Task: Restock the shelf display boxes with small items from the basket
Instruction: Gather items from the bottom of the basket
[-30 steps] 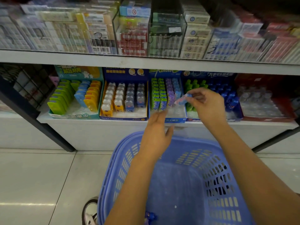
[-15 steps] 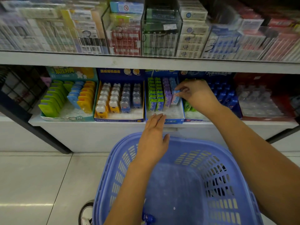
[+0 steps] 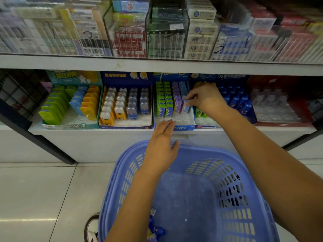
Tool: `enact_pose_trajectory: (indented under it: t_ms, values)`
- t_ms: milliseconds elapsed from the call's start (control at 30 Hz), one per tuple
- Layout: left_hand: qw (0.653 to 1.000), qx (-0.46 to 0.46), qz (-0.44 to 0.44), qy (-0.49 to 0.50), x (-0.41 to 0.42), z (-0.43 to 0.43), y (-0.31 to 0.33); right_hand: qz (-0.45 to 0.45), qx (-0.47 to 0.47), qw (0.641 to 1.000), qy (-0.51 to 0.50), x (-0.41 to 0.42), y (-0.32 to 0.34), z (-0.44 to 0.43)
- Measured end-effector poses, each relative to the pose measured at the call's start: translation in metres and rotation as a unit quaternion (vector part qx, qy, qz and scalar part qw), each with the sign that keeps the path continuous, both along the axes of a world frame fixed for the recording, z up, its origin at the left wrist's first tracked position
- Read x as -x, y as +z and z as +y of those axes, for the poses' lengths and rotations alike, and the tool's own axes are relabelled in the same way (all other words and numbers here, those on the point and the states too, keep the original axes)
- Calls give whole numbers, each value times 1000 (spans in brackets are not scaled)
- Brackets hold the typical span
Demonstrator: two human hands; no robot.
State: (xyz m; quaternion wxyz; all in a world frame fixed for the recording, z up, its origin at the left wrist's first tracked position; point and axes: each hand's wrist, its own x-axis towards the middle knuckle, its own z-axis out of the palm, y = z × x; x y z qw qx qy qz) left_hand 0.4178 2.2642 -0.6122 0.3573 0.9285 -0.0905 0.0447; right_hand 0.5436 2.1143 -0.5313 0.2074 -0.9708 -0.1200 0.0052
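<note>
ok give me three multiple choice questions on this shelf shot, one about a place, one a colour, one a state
1. Where is the right hand?
A. in the basket
B. at the display box with green and purple packs
C. on the upper shelf

2. What colour is the basket?
A. red
B. green
C. blue-purple

3. What are the right hand's fingers doing?
A. pinching a small light-blue pack
B. spread flat and empty
C. gripping the basket rim

Answers: 1 B, the hand sits at the right end of that display box. 2 C, its slotted walls are blue-purple. 3 A, the fingers close on the light-blue pack at the row's end.
</note>
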Motion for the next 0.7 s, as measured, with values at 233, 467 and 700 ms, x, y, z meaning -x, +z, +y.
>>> enact_pose_trajectory:
  t_ms: [233,467,700]
  values:
    - [993,116,-24,15,8,14,18,-5,-7,1000,-8,15,13,5]
    - [952,-131,277,-11,26,23,-30,237,0,965,111,121,-91,10]
    - [775,-322,494,-226,107,15,-113,498,49,861,85,188,-226,10]
